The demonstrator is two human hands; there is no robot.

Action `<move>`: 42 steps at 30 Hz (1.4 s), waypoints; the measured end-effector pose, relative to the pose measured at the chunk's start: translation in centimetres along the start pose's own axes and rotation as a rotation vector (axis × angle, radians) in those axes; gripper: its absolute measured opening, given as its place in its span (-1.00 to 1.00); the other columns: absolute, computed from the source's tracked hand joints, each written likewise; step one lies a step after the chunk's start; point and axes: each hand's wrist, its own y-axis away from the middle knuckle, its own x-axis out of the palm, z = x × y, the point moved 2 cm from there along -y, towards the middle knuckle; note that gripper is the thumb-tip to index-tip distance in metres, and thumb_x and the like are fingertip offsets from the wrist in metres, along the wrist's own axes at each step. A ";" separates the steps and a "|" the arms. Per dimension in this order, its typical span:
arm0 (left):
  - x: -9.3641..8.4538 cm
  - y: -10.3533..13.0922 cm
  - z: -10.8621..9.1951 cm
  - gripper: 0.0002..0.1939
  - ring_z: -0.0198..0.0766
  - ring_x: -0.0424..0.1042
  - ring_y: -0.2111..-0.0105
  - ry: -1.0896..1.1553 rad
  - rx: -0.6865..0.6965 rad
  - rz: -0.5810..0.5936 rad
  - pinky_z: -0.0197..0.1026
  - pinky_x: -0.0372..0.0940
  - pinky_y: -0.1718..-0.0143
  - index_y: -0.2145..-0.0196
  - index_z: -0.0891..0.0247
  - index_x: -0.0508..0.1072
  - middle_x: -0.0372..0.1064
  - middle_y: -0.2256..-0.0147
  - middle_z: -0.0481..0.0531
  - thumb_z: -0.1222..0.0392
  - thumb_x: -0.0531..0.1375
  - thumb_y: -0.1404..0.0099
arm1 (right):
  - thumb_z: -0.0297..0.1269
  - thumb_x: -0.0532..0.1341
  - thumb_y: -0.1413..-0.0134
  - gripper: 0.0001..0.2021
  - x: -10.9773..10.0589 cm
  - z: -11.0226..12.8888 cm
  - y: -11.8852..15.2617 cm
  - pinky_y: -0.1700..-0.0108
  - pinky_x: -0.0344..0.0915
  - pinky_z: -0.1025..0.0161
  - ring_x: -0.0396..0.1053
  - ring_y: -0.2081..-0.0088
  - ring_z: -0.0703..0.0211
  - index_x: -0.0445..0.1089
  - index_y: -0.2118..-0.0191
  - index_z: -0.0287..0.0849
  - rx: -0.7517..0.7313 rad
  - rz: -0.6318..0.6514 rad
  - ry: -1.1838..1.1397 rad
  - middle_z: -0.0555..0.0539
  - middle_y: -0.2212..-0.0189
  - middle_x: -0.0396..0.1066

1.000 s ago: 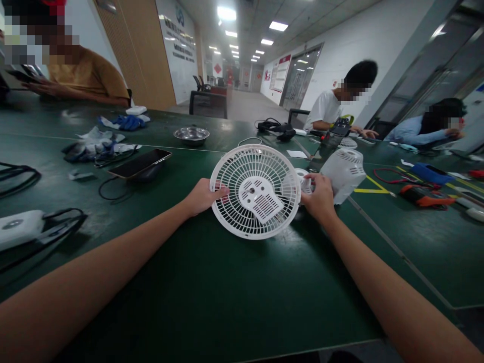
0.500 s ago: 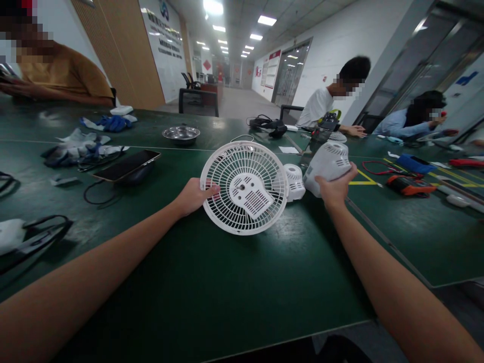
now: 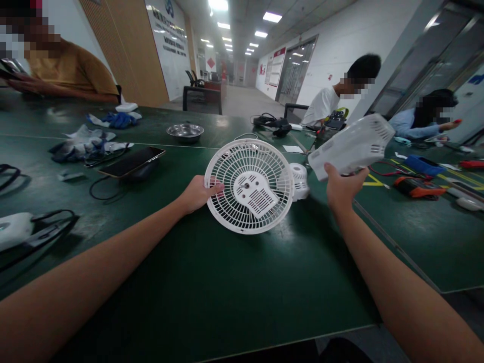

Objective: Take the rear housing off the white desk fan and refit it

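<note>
My left hand (image 3: pixel 198 194) grips the left rim of a round white fan grille (image 3: pixel 255 194), thumb on the near face and fingers behind the bars. The grille stands tilted toward me, with a slotted plate at its centre. My right hand (image 3: pixel 343 186) holds a white plastic fan housing (image 3: pixel 351 146) from below, raised over the table and slanting up to the right. Its far end has vent slots. Behind the grille's right edge is a white vented motor cover (image 3: pixel 300 180), partly hidden by the grille.
On the green table (image 3: pixel 227 282) lie a steel bowl (image 3: pixel 185 132), a phone (image 3: pixel 133 162), gloves (image 3: pixel 85 143) and a white device with a strap (image 3: pixel 17 231) at left. An orange meter (image 3: pixel 418 186) and a blue case (image 3: pixel 425 165) lie at right. Several people sit around the table.
My right hand has lifted and turned the white housing, so it now slants up to the right, farther from the grille. The left hand keeps its grip on the grille.
</note>
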 end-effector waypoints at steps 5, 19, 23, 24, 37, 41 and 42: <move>0.1 0.1 -0.2 -0.75 -0.15 0.54 0.32 -0.002 0.008 -0.017 -0.03 0.42 0.16 0.30 0.27 0.53 0.55 0.34 0.06 0.01 0.26 -0.31 | -0.04 0.46 0.24 -0.22 0.4 3.5 2.3 -0.01 0.41 -0.07 0.49 0.04 -0.13 0.10 -0.08 -0.11 -0.093 0.118 -0.065 -0.22 0.02 0.44; 0.0 0.0 -0.1 -0.75 -0.15 0.54 0.32 0.011 0.005 0.007 -0.04 0.42 0.19 0.29 0.28 0.53 0.55 0.33 0.06 0.01 0.24 -0.32 | 0.00 0.47 0.30 -0.18 0.7 1.6 2.3 0.00 0.38 -0.14 0.46 0.12 -0.13 0.18 -0.11 -0.13 -0.043 0.200 0.127 -0.17 0.12 0.46; 0.0 0.0 0.1 -0.75 -0.16 0.54 0.33 0.012 0.022 0.001 -0.03 0.42 0.18 0.30 0.27 0.52 0.54 0.34 0.06 0.01 0.24 -0.32 | -0.02 0.48 0.29 -0.19 -0.3 -1.0 -0.4 -0.01 0.39 -0.09 0.47 0.10 -0.10 0.17 -0.11 -0.10 -0.019 0.153 0.143 -0.16 0.06 0.46; 0.0 0.0 0.1 -0.75 -0.16 0.53 0.33 0.000 0.029 -0.002 -0.03 0.42 0.19 0.31 0.27 0.52 0.54 0.35 0.06 0.01 0.24 -0.32 | -0.02 0.48 0.29 -0.19 -0.5 -1.7 -0.8 -0.02 0.39 -0.09 0.47 0.09 -0.10 0.17 -0.11 -0.09 -0.007 0.152 0.155 -0.16 0.05 0.45; 0.0 0.0 0.0 -0.73 -0.15 0.54 0.32 0.000 0.023 -0.001 -0.04 0.43 0.18 0.31 0.26 0.53 0.55 0.34 0.06 -0.02 0.25 -0.30 | -0.13 0.53 0.50 0.18 -0.4 -3.9 0.0 -0.21 0.23 -0.22 0.36 -0.16 -0.37 -0.09 -0.30 -0.07 0.156 0.334 0.316 -0.34 -0.20 0.30; 0.1 0.4 -0.5 -0.76 -0.14 0.56 0.28 0.010 0.000 0.006 -0.04 0.44 0.17 0.24 0.26 0.53 0.56 0.29 0.07 0.02 0.23 -0.32 | -0.11 0.51 0.49 0.19 -0.5 -3.6 0.1 -0.21 0.22 -0.24 0.35 -0.16 -0.40 -0.09 -0.33 -0.06 0.127 0.319 0.346 -0.32 -0.20 0.29; 0.1 0.5 -0.6 -0.76 -0.15 0.56 0.28 0.008 0.000 0.004 -0.04 0.44 0.16 0.24 0.26 0.52 0.56 0.29 0.07 0.03 0.23 -0.33 | -0.11 0.51 0.50 0.20 -0.5 -3.5 0.1 -0.21 0.21 -0.25 0.35 -0.15 -0.42 -0.09 -0.33 -0.07 0.134 0.316 0.356 -0.32 -0.20 0.30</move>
